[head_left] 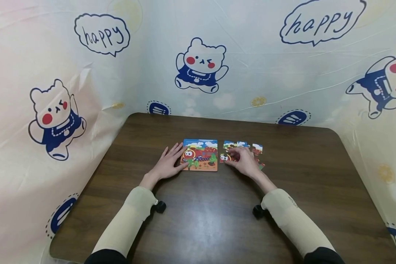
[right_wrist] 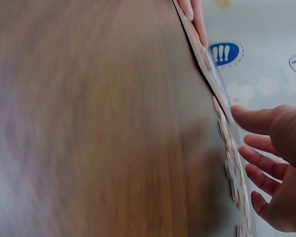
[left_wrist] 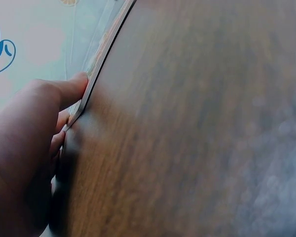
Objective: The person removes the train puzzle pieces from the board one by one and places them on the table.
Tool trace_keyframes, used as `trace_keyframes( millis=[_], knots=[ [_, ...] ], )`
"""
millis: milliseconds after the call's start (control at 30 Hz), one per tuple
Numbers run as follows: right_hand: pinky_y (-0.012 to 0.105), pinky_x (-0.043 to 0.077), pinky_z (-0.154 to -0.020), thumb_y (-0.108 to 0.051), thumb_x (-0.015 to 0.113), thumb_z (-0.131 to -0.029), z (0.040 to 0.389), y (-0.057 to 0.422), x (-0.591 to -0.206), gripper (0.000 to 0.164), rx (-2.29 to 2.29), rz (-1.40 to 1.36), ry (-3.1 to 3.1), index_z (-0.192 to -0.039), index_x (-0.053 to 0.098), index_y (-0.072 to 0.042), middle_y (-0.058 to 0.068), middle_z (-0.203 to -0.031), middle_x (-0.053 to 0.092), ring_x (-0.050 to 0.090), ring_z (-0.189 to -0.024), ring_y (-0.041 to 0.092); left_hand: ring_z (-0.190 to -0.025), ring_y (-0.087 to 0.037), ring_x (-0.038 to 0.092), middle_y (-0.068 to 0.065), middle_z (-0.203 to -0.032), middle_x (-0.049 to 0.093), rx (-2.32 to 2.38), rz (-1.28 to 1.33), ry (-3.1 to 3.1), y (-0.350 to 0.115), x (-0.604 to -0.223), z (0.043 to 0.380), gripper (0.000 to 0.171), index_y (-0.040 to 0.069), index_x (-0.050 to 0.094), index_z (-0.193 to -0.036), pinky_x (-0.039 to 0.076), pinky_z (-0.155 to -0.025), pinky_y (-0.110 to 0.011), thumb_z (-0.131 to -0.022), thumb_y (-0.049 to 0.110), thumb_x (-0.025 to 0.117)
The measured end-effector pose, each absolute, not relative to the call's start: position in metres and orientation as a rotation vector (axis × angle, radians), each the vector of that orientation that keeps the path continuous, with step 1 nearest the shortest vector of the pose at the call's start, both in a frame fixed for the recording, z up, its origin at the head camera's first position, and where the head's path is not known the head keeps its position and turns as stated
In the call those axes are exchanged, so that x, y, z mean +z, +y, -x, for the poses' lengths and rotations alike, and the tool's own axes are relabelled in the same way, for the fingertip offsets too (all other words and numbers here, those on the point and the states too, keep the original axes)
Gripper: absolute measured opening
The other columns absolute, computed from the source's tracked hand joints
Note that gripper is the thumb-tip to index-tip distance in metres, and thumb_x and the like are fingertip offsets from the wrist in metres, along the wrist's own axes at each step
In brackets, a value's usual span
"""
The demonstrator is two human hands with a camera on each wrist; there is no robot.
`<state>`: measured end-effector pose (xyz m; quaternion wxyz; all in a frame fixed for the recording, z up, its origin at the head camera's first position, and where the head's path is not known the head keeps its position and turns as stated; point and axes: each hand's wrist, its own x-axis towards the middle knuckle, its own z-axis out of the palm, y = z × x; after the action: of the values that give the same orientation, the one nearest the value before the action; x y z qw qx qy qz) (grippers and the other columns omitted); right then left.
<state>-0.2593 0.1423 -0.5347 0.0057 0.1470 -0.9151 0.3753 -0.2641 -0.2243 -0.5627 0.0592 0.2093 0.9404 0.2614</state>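
A picture board (head_left: pixel 202 167) with a red train, cactus and blue sky lies flat on the table. My left hand (head_left: pixel 168 161) rests on its left side with spread fingers; in the left wrist view the thumb (left_wrist: pixel 71 89) is at the board's edge. Just right of the board lie several loose jigsaw pieces (head_left: pixel 229 145) with matching colours. Over them is my right hand (head_left: pixel 244 161), its thumb and index finger apart around a puzzle piece with a train's face (head_left: pixel 224 157). The right palm hides part of the pieces. In the right wrist view the fingers (right_wrist: pixel 261 160) are loosely bent.
The brown wooden table (head_left: pixel 191 220) extends on all sides of the board and pieces. Behind and beside it hangs a pale curtain (head_left: pixel 250 66) printed with bears and "happy" bubbles. A small black device (head_left: pixel 258 211) is at the right wrist, another (head_left: pixel 160 206) at the left.
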Motion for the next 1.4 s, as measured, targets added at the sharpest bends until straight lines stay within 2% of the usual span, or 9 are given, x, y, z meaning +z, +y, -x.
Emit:
trace_keyframes(
  millis=[33, 133, 267, 367, 500, 567, 800, 1067, 1400],
  knots=[
    [0.057, 0.044, -0.108, -0.025, 0.088, -0.096, 0.264, 0.143, -0.542, 0.044, 1.206, -0.516, -2.817, -0.132, 0.076, -0.002, 0.015, -0.12, 0.078, 0.064, -0.116, 0.033, -0.175, -0.033, 0.009, -0.008, -0.187, 0.017, 0.797, -0.638, 2.848, -0.225, -0.564, 0.265, 0.091, 0.02, 0.03, -0.176, -0.001, -0.139, -0.068, -0.105, 0.071, 0.057],
    [0.049, 0.05, -0.095, -0.027, 0.088, -0.096, 0.263, 0.134, -0.546, 0.048, 1.248, -0.618, -2.732, -0.135, 0.075, -0.002, 0.015, -0.115, 0.079, 0.067, -0.102, 0.029, -0.175, -0.032, 0.008, -0.007, -0.187, 0.016, 0.811, -0.634, 2.843, -0.226, -0.564, 0.265, 0.092, 0.021, 0.029, -0.176, -0.002, -0.139, -0.067, -0.105, 0.073, 0.056],
    [0.043, 0.045, -0.084, -0.033, 0.086, -0.098, 0.262, 0.121, -0.556, 0.048, 1.233, -0.682, -2.695, -0.136, 0.075, -0.007, 0.01, -0.108, 0.077, 0.059, -0.094, 0.025, -0.175, -0.036, 0.009, -0.009, -0.187, 0.017, 0.806, -0.631, 2.833, -0.224, -0.56, 0.263, 0.09, 0.02, 0.03, -0.176, -0.002, -0.138, -0.069, -0.106, 0.068, 0.058],
    [0.044, 0.044, -0.088, -0.035, 0.085, -0.099, 0.262, 0.112, -0.562, 0.046, 1.211, -0.708, -2.701, -0.137, 0.076, -0.01, 0.008, -0.117, 0.08, 0.06, -0.102, 0.026, -0.176, -0.034, 0.007, -0.007, -0.187, 0.014, 0.784, -0.607, 2.826, -0.223, -0.559, 0.263, 0.087, 0.021, 0.028, -0.177, -0.003, -0.139, -0.067, -0.108, 0.065, 0.057],
    [0.053, 0.042, -0.097, -0.027, 0.087, -0.097, 0.252, 0.1, -0.55, 0.048, 1.201, -0.707, -2.763, -0.139, 0.075, -0.009, 0.012, -0.135, 0.079, 0.063, -0.117, 0.034, -0.176, -0.031, 0.006, -0.005, -0.188, 0.013, 0.757, -0.587, 2.831, -0.222, -0.56, 0.262, 0.086, 0.022, 0.026, -0.177, -0.004, -0.14, -0.064, -0.108, 0.065, 0.055],
    [0.054, 0.041, -0.097, -0.025, 0.088, -0.096, 0.249, 0.096, -0.545, 0.05, 1.19, -0.708, -2.789, -0.141, 0.074, -0.009, 0.013, -0.138, 0.077, 0.063, -0.119, 0.035, -0.176, -0.033, 0.007, -0.007, -0.187, 0.014, 0.757, -0.598, 2.838, -0.221, -0.559, 0.261, 0.088, 0.021, 0.027, -0.177, -0.003, -0.139, -0.066, -0.107, 0.065, 0.057],
    [0.043, 0.039, -0.088, -0.026, 0.09, -0.094, 0.247, 0.09, -0.552, 0.049, 1.098, -0.73, -2.743, -0.138, 0.075, -0.008, 0.014, -0.132, 0.075, 0.063, -0.116, 0.032, -0.176, -0.032, 0.007, -0.006, -0.188, 0.014, 0.741, -0.623, 2.847, -0.224, -0.565, 0.265, 0.09, 0.022, 0.026, -0.177, -0.004, -0.139, -0.065, -0.106, 0.067, 0.058],
    [0.046, 0.042, -0.093, -0.024, 0.089, -0.094, 0.244, 0.083, -0.541, 0.052, 1.04, -0.646, -2.867, -0.14, 0.074, -0.007, 0.015, -0.133, 0.075, 0.062, -0.119, 0.033, -0.176, -0.031, 0.006, -0.005, -0.188, 0.013, 0.738, -0.629, 2.837, -0.225, -0.565, 0.267, 0.089, 0.023, 0.025, -0.177, -0.004, -0.14, -0.065, -0.107, 0.066, 0.058],
    [0.047, 0.042, -0.096, -0.021, 0.088, -0.095, 0.245, 0.078, -0.543, 0.047, 1.1, -0.629, -2.887, -0.137, 0.076, -0.005, 0.016, -0.13, 0.074, 0.06, -0.118, 0.034, -0.175, -0.032, 0.014, -0.008, -0.186, 0.022, 0.713, -0.51, 2.936, -0.206, -0.555, 0.256, 0.078, 0.022, 0.035, -0.174, 0.0, -0.14, -0.066, -0.11, 0.057, 0.059]
  ],
)
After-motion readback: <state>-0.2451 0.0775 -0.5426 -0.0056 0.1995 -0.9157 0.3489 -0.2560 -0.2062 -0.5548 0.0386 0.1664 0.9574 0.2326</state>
